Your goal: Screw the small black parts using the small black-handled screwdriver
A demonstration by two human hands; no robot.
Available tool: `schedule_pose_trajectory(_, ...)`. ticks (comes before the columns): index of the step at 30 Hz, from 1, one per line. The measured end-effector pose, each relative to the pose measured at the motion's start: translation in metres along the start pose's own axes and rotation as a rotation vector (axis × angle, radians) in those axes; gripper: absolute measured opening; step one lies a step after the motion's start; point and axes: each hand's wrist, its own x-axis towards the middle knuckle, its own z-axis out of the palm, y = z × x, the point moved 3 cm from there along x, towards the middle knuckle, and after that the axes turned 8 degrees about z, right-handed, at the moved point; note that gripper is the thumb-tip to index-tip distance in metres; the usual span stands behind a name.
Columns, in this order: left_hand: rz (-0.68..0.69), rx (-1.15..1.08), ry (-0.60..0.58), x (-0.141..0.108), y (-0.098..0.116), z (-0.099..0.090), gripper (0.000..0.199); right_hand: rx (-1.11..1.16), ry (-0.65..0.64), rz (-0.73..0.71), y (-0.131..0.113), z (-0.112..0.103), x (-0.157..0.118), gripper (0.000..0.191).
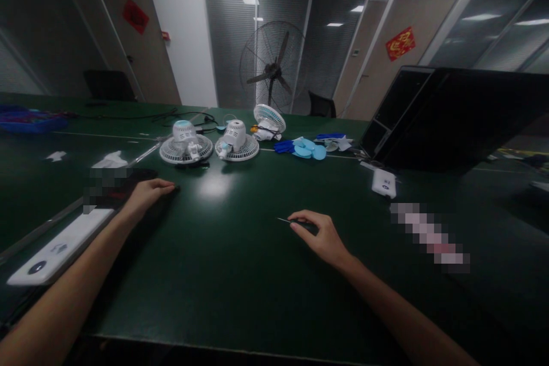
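My right hand is closed around a small screwdriver with a dark handle, its thin metal shaft pointing left. On the left, my left hand has its fingers pressed together at a small dark thing, too small to make out, near the table surface. Beyond the hands, two white fan heads lie grille down on the green table. A third fan head leans tilted behind them. Light blue fan blades lie to their right, against dark blue gloves.
A long white device lies beside my left forearm. A smaller white box sits near a large black monitor at the right. A blue tray stands far left; cables cross the table's back.
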Motion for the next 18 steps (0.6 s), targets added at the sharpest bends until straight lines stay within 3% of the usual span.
schedule_pose_trajectory(5,0.028,0.142,0.024,-0.012,0.001,0.003,0.047,0.000,-0.004,0.006,0.002,0.000,0.000,0.022)
schedule_pose_trajectory(12,0.305,0.444,-0.025,-0.026,0.038,0.024,0.042,0.000,0.001,-0.012,-0.001,0.000,0.000,0.021)
schedule_pose_trajectory(15,0.310,0.361,-0.061,-0.029,0.054,0.037,0.042,-0.015,0.012,-0.030,-0.003,0.001,0.000,0.020)
schedule_pose_trajectory(18,0.299,0.114,-0.172,-0.040,0.082,0.064,0.039,-0.017,-0.023,-0.038,-0.003,0.002,0.000,0.019)
